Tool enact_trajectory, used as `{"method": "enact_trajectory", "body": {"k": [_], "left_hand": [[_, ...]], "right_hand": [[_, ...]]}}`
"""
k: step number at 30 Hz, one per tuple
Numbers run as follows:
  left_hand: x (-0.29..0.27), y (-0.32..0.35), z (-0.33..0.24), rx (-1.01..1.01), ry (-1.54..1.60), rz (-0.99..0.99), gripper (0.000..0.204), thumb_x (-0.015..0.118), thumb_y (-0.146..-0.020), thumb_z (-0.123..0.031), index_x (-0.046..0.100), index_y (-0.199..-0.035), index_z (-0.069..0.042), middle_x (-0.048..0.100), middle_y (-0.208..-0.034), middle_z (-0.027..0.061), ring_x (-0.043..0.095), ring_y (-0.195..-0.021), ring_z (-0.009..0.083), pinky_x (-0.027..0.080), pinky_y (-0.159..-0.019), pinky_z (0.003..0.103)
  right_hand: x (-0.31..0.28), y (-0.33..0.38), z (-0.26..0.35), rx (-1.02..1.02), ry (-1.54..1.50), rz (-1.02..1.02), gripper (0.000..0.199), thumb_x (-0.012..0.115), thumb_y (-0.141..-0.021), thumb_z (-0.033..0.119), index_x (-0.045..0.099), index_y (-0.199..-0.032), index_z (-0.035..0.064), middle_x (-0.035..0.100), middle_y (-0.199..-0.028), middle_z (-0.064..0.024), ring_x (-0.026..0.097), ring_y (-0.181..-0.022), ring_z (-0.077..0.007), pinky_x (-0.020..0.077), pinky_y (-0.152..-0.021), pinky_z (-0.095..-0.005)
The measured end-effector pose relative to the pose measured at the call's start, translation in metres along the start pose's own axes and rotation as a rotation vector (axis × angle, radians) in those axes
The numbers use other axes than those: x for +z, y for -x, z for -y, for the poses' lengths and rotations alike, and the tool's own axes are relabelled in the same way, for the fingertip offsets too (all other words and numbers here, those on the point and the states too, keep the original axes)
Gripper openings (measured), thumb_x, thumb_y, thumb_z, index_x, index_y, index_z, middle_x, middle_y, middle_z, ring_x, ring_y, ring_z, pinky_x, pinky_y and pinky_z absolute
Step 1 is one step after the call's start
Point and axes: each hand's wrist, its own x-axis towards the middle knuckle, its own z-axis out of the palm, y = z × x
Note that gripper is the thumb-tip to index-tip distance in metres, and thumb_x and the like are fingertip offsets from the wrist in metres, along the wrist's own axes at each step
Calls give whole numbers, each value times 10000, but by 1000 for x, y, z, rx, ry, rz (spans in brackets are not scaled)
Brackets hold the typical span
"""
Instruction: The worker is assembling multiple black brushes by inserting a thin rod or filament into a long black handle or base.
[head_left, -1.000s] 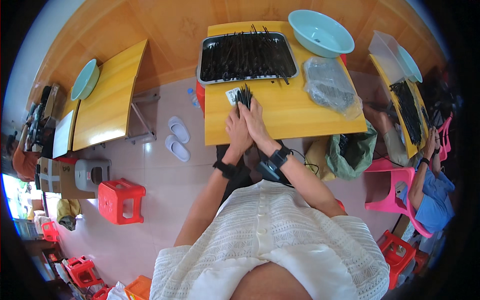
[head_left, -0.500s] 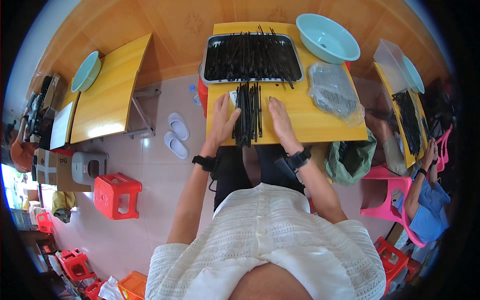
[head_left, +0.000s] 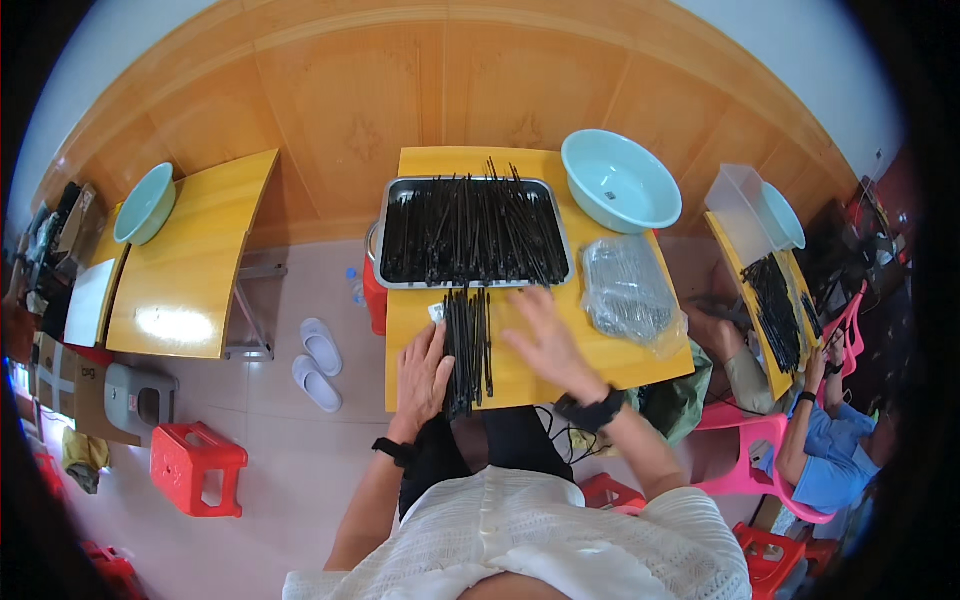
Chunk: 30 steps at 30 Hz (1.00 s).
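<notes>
A row of thin black sticks lies lengthwise on the yellow table, its lower ends reaching the near edge. My left hand rests along the left side of these sticks, fingers stretched out. To their right, my right hand is over the table with its fingers apart and nothing in them, slightly blurred. Just beyond, a metal tray holds a heap of similar black sticks, several of them leaning. A small white paper piece shows by my left fingertips.
A light blue basin stands at the table's far right, above a clear plastic bag of dark contents. Another person sits at a side table with black sticks. Left are a yellow table, a red stool and slippers.
The view has tilted up, showing more wall. My right hand has moved toward the tray and nearer the sticks' upper end. My left hand stays beside the row.
</notes>
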Motion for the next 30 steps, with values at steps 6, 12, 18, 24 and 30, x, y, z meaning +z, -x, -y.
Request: {"method": "enact_trajectory", "body": {"k": [6, 12, 18, 24, 30], "left_hand": [[1, -2, 0, -46, -30, 21, 530, 416, -888, -311, 362, -1331, -24, 418, -1286, 164, 382, -1178, 318, 269, -980, 407], [4, -5, -1, -72, -19, 30, 544, 444, -871, -315, 371, -1325, -25, 421, -1285, 157, 385, -1175, 308, 267, -984, 402], [-4, -6, -6, -94, -35, 30, 540, 460, -866, -323, 389, -1303, -15, 434, -1267, 161, 391, -1170, 311, 268, -985, 400], [1, -4, -6, -67, -65, 12, 541, 462, -872, -338, 394, -1292, -5, 441, -1255, 170, 397, -1165, 317, 276, -978, 405], [3, -2, -6, -93, -57, 30, 556, 453, -875, -350, 378, -1306, -6, 435, -1263, 174, 391, -1172, 316, 272, -981, 402]], "right_hand": [[-71, -129, -55, 116, 215, 10, 318, 619, -769, 249, 605, -952, -10, 592, -925, -205, 570, -866, -358, 448, -741, -412], [-35, -202, -138, 301, 257, 285, 617, 708, -675, 383, 538, -1117, -13, 564, -1101, -226, 536, -1034, -337, 429, -862, -389], [3, -208, -139, 316, 298, 208, 908, 699, -639, 551, 402, -1255, -47, 414, -1277, -272, 401, -1192, -381, 356, -969, -419], [13, -223, -127, 559, 375, 28, 828, 621, -685, 593, 449, -1194, -37, 486, -1165, -276, 445, -1115, -419, 360, -955, -442], [29, -218, -123, 709, 344, 57, 701, 650, -710, 451, 474, -1205, -13, 411, -1268, -241, 381, -1196, -383, 351, -963, -473]]}}
